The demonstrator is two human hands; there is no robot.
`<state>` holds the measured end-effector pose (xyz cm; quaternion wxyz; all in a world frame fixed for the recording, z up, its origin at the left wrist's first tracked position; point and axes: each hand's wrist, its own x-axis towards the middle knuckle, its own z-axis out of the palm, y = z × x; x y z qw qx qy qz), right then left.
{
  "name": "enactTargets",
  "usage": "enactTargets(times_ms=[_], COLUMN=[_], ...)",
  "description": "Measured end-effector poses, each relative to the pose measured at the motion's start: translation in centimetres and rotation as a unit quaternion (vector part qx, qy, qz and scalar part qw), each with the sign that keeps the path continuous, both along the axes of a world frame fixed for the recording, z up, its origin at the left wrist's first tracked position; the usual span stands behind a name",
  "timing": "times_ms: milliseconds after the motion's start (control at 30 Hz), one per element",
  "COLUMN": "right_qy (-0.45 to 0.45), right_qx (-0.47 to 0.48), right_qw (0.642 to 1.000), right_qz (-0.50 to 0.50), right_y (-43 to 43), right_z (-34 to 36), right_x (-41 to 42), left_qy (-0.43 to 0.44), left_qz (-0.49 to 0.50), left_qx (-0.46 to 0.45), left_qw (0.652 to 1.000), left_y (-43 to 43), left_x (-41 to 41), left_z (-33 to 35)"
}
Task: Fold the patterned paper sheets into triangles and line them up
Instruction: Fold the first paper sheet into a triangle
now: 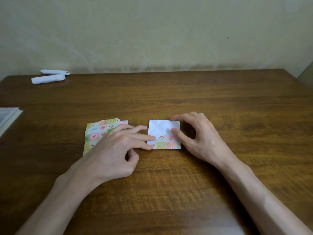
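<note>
Under fingers (150,137) of both hands lies the sheet (160,128).

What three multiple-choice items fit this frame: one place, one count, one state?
1. The patterned stack lies where from the sheet being folded? A) to its right B) to its left C) on top of it
2. White paper bundles at the far left of the table: A) one B) two C) four
3. The sheet being folded is: A) crumpled B) torn in half C) white side up, near part turned up showing pattern

Answers: B, the stack sits partly under the left hand, left of the sheet; B, two bundles lie side by side; C, pattern shows only along the near edge.
</note>
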<state>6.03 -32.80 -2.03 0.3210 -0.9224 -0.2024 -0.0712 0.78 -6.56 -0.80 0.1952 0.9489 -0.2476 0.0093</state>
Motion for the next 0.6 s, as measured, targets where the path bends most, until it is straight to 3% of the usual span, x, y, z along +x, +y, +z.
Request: enactTargets(times_ms=[433, 600], right_qy=[0.070, 0.088], right_qx=[0.072, 0.074], right_qw=[0.995, 0.993], right_qz=[-0.023, -0.011], right_y=[0.5, 0.5], right_z=[0.9, 1.0], right_x=[-0.4, -0.6], left_qy=[-0.091, -0.083], left_qz=[0.054, 0.082], left_qx=[0.054, 0.078], left_qw=[0.993, 0.990], left_y=[-0.3, -1.2], left_x=[0.1, -0.3], left_z=[-0.3, -0.3])
